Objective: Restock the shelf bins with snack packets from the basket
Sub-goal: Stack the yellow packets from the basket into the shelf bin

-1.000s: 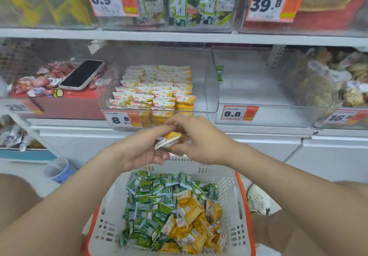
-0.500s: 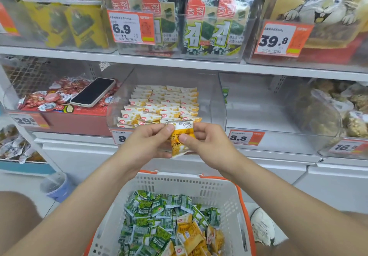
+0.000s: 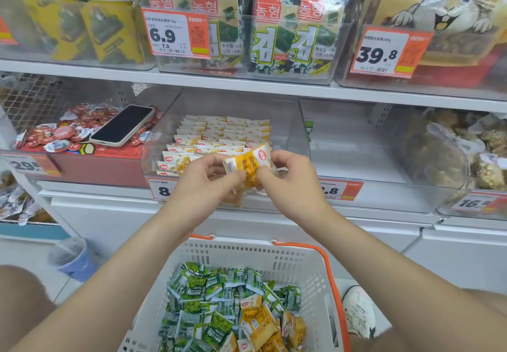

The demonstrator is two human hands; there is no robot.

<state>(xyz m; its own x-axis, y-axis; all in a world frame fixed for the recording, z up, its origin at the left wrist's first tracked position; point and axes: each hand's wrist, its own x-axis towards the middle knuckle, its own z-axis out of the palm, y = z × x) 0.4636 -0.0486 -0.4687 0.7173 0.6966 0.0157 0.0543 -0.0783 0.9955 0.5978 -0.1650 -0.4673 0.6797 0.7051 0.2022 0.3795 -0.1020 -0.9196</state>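
Note:
Both hands hold a small yellow snack packet [image 3: 248, 164] in front of the clear middle shelf bin [image 3: 290, 129]. My left hand [image 3: 204, 184] pinches its left side, and my right hand [image 3: 292, 184] pinches its right side. The bin holds neat rows of the same yellow packets [image 3: 216, 137]. Below my arms stands a white basket with an orange rim [image 3: 310, 266], filled with green packets [image 3: 208, 291] and some yellow packets [image 3: 263, 321] at its right.
A phone [image 3: 123, 124] lies on red packets in the left bin. To the right sits an almost bare clear bin [image 3: 356, 159] with one green packet [image 3: 309, 129] at the back. Seaweed packs fill the shelf above. A blue cup [image 3: 72, 258] stands on the floor at the left.
My hands rose with the yellow packet from just above the basket to the front of the middle bin. The packet has turned from flat to face-on, then tilted.

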